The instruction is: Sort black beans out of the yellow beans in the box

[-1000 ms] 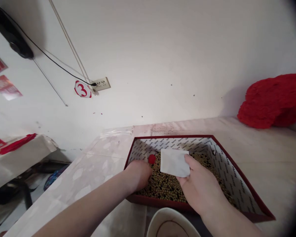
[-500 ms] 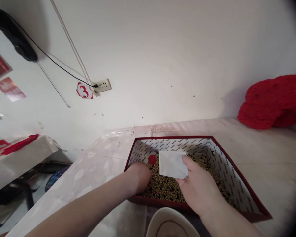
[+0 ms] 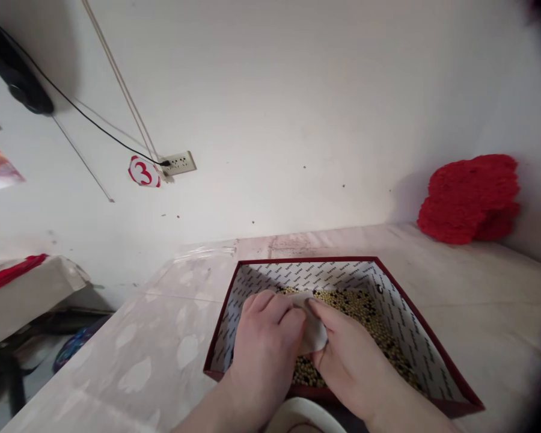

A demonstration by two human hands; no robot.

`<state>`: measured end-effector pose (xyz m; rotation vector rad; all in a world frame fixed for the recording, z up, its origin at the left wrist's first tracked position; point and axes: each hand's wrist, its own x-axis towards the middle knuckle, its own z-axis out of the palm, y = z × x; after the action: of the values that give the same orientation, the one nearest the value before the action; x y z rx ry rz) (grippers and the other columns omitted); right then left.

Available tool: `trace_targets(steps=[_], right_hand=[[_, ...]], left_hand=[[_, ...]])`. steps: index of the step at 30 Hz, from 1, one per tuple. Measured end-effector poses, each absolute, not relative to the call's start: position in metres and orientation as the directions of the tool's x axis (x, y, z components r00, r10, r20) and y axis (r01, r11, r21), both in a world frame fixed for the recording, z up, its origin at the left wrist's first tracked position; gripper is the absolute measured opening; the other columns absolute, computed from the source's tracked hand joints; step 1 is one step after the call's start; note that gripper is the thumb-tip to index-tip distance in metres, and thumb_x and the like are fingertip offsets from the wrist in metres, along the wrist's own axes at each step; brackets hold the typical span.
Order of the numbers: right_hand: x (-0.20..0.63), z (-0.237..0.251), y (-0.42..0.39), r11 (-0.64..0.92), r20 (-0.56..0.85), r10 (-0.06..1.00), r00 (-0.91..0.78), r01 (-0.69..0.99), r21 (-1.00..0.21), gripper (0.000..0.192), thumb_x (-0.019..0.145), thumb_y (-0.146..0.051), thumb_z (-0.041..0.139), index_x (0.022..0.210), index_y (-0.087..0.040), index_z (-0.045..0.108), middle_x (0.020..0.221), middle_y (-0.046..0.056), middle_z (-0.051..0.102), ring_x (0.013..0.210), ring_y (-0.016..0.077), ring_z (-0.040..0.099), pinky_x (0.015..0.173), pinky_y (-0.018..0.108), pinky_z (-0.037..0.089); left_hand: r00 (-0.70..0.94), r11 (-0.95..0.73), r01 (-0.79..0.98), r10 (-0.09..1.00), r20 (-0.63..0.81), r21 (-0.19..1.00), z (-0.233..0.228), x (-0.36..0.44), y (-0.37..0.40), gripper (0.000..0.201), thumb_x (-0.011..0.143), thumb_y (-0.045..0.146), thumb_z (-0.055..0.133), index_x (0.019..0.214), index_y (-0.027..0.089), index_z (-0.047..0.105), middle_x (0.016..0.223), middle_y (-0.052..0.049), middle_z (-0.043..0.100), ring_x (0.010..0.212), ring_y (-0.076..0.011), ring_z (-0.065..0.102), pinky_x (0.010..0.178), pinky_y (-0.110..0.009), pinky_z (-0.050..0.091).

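Over the box, my right hand (image 3: 352,358) grips a small white pouch (image 3: 314,334) by its right side, thumb on the upper edge. My left hand (image 3: 267,338) is closed, its curled fingers against the pouch's left side and top. What those fingers pinch is hidden. Beneath both hands lie loose bean-like grains (image 3: 360,308), mostly tan with dark ones among them. They cover the floor of a red-edged box (image 3: 306,260) with a printed white lining.
A pale bowl (image 3: 304,409) stands in front of the box, partly behind my wrists. A red fluffy bundle (image 3: 469,199) rests at the table's back right. A socket strip (image 3: 180,162) with a plugged cable is on the wall. Another table (image 3: 31,294) stands at left.
My left hand has come up out of the grains to the pouch. The pouch is now tilted and bent, partly covered by my left fingers. The view has shifted slightly.
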<state>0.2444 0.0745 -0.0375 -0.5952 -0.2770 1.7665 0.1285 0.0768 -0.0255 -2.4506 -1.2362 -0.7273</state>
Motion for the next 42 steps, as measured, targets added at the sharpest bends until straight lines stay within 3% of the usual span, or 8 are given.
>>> trace_targets(steps=[4, 7, 15, 22, 30, 35, 42], right_hand=[[0.244, -0.041, 0.078, -0.284, -0.306, 0.941, -0.145, -0.829, -0.482, 0.008, 0.078, -0.016, 0.060, 0.072, -0.015, 0.065, 0.066, 0.001, 0.067, 0.055, 0.0100, 0.056, 0.051, 0.021, 0.045], [0.244, -0.043, 0.079, -0.282, -0.318, 0.939, -0.132, -0.825, -0.490, 0.009, 0.078, -0.017, 0.059, 0.075, -0.015, 0.066, 0.067, 0.003, 0.068, 0.057, 0.0113, 0.058, 0.049, 0.020, 0.044], [0.244, -0.040, 0.074, -0.293, -0.310, 0.940, -0.142, -0.803, -0.519, 0.008, 0.077, -0.019, 0.061, 0.073, -0.016, 0.067, 0.071, 0.003, 0.068, 0.060, 0.0119, 0.059, 0.053, 0.021, 0.047], [0.242, -0.041, 0.075, -0.263, -0.211, 0.962, -0.173, -0.794, -0.549, 0.008, 0.078, -0.017, 0.060, 0.077, -0.017, 0.068, 0.078, 0.003, 0.069, 0.073, 0.0124, 0.059, 0.066, 0.021, 0.050], [0.243, -0.039, 0.073, -0.250, -0.210, 0.965, -0.157, -0.792, -0.557, 0.006, 0.077, -0.018, 0.062, 0.075, -0.017, 0.068, 0.077, 0.002, 0.068, 0.069, 0.0115, 0.058, 0.064, 0.021, 0.049], [0.243, -0.036, 0.071, -0.274, -0.183, 0.961, -0.205, -0.778, -0.565, 0.010, 0.077, -0.017, 0.060, 0.081, -0.018, 0.070, 0.076, 0.001, 0.068, 0.071, 0.0128, 0.059, 0.064, 0.022, 0.049], [0.242, -0.039, 0.072, -0.241, -0.186, 0.969, -0.161, -0.778, -0.581, 0.006, 0.075, -0.018, 0.063, 0.075, -0.018, 0.069, 0.077, 0.002, 0.068, 0.071, 0.0123, 0.058, 0.064, 0.021, 0.049]], left_hand=[[0.517, -0.557, 0.825, 0.673, 0.529, -0.097, -0.032, 0.131, 0.074, 0.001, 0.081, 0.018, 0.061, 0.082, 0.019, 0.062, 0.075, -0.001, 0.060, 0.075, -0.0195, 0.053, 0.069, -0.037, 0.044], [0.524, -0.547, 0.829, 0.688, 0.502, -0.115, -0.034, 0.132, 0.068, 0.013, 0.078, 0.014, 0.063, 0.091, 0.018, 0.063, 0.080, -0.002, 0.062, 0.080, -0.0214, 0.055, 0.073, -0.039, 0.046], [0.424, -0.520, 0.853, 0.745, 0.514, 0.049, -0.029, 0.129, 0.066, 0.015, 0.083, 0.016, 0.056, 0.068, 0.019, 0.060, 0.073, -0.002, 0.059, 0.074, -0.0195, 0.052, 0.068, -0.037, 0.043], [0.322, -0.453, 0.884, 0.769, 0.552, 0.114, -0.024, 0.120, 0.071, 0.016, 0.081, 0.012, 0.055, 0.066, 0.018, 0.056, 0.074, -0.002, 0.058, 0.075, -0.0196, 0.051, 0.070, -0.037, 0.041], [0.354, -0.506, 0.853, 0.744, 0.567, 0.130, -0.026, 0.124, 0.069, 0.018, 0.081, 0.013, 0.055, 0.064, 0.019, 0.055, 0.072, -0.002, 0.057, 0.074, -0.0190, 0.050, 0.069, -0.035, 0.040], [0.285, -0.453, 0.880, 0.747, 0.601, 0.145, -0.023, 0.120, 0.071, 0.018, 0.082, 0.014, 0.055, 0.065, 0.019, 0.058, 0.072, -0.002, 0.057, 0.074, -0.0192, 0.051, 0.070, -0.035, 0.041], [0.342, -0.496, 0.858, 0.748, 0.569, 0.136, -0.025, 0.122, 0.070, 0.017, 0.082, 0.014, 0.054, 0.065, 0.019, 0.056, 0.072, -0.002, 0.058, 0.074, -0.0194, 0.051, 0.070, -0.035, 0.040]])
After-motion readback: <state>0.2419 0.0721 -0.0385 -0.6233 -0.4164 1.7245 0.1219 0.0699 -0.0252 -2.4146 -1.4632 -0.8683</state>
